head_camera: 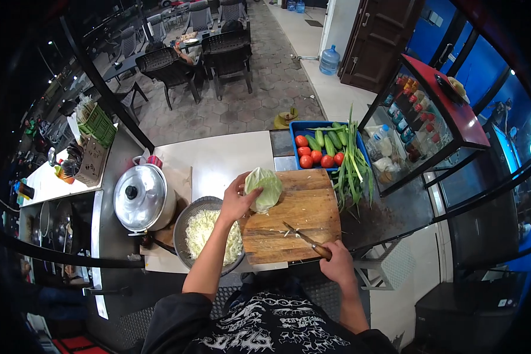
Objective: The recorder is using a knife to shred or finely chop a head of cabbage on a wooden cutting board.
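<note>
My left hand (pixel 239 199) grips a cut piece of cabbage (pixel 265 189) over the upper left part of a wooden cutting board (pixel 309 190). In my right hand (pixel 337 262) is the wooden handle of a knife (pixel 307 239), its blade pointing up and left over the lower part of the board. Small cabbage shreds lie on the wood near the blade. To the left, partly behind my left forearm, a grey colander-like bowl (pixel 181 221) holds a heap of shredded cabbage (pixel 205 232).
A blue tray (pixel 293 137) with tomatoes, cucumbers and green onions (pixel 354 172) adjoins the board's far edge. A lidded metal pot (pixel 141 198) stands left of the bowl. At the right is a glass display case (pixel 418 119); chairs (pixel 225 53) stand beyond the counter.
</note>
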Available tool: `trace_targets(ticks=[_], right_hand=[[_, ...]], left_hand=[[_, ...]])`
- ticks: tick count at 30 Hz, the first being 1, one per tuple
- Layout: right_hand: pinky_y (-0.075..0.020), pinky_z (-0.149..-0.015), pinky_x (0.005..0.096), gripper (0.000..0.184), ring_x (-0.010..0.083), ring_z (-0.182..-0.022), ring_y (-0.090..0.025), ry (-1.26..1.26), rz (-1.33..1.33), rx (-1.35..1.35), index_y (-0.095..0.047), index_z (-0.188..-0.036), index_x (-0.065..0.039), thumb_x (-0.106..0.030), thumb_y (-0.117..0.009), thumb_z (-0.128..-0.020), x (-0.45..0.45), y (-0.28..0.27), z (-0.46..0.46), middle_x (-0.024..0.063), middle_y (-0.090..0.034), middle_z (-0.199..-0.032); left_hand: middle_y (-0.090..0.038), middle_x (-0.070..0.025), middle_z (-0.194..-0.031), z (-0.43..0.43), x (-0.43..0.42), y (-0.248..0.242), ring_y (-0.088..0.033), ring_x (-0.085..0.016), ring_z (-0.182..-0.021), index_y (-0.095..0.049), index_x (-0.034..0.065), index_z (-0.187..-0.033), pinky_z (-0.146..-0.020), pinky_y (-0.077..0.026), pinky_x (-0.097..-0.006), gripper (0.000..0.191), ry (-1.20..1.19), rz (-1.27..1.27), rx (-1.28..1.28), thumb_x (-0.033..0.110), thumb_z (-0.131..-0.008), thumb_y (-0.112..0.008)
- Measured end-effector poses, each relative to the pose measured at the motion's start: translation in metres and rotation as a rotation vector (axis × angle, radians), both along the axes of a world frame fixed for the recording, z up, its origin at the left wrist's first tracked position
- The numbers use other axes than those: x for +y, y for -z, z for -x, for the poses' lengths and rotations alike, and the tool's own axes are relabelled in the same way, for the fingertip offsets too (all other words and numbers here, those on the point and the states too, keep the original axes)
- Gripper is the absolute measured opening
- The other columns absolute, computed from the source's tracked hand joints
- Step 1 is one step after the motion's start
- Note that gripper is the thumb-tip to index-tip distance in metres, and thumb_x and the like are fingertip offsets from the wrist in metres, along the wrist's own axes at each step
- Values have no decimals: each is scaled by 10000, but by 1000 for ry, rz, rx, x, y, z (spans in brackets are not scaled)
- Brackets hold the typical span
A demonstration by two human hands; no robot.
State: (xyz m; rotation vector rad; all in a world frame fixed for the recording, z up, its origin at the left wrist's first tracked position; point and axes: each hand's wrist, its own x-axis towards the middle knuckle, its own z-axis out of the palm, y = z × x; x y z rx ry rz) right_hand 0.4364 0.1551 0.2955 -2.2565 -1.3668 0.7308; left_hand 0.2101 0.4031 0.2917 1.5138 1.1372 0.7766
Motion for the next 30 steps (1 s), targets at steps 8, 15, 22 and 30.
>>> trace_targets(ticks=[8, 15, 22, 30], right_hand=[[-538, -766, 380, 318, 339, -805, -696, 114, -202, 264, -621, -1072, -40, -27, -621, -755, 3, 10, -50, 190, -691, -862], [-491, -716, 287, 364, 122, -756, -592, 27, -316, 360, -626, -1178, -8, -2, -632, -815, 21, 12, -71, 75, -670, -887], [-512, -722, 299, 351, 138, -832, -653, 34, -218, 658, -593, -1195, 18, 18, -647, -848, 19, 35, -92, 91, -685, -932], [-482, -542, 273, 403, 103, -663, -616, -56, -173, 703, -439, -1179, -69, -22, -684, -863, 11, 30, -86, 62, -660, -848]], left_hand=[[-666, -188, -1241, -10, -37, 9, -680, -275, -1087, -533, -11, -1373, -926, -551, -375, 644, -75, -3, -8, 222, -828, -785], [-646, -171, -1280, -10, -26, -5, -641, -288, -1157, -557, 4, -1366, -986, -513, -404, 724, 113, 79, 1, 223, -738, -845], [-688, -130, -1206, -12, -27, -14, -623, -225, -1190, -580, -19, -1338, -1015, -502, -367, 656, 331, 87, 14, 91, -753, -857], [-578, -197, -1383, -40, -61, -28, -535, -345, -1294, -634, 48, -1304, -1065, -448, -478, 607, -67, -356, 346, 289, -779, -822]])
